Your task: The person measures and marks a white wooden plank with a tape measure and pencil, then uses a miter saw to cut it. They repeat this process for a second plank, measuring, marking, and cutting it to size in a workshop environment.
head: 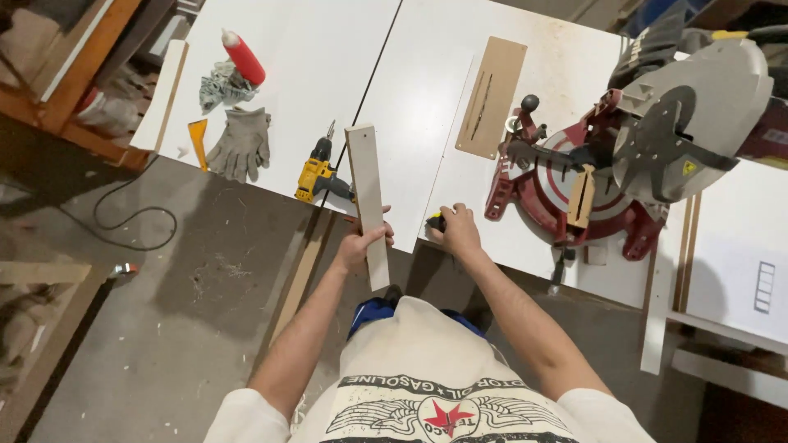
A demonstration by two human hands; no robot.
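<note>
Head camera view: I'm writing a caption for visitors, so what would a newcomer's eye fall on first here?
Probably the big red and grey mitre saw on the white workbench at the right. Next, the pale wooden strip held upright in the left hand at the bench's near edge, while the right hand grips a small dark and yellow object beside it. Further left on the bench lie a yellow drill, grey gloves and a red bottle.

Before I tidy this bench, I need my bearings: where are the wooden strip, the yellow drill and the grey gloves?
wooden strip (365,176), head view, upper half of its pale face
yellow drill (314,178), head view, yellow body
grey gloves (242,141), head view, palm
</note>
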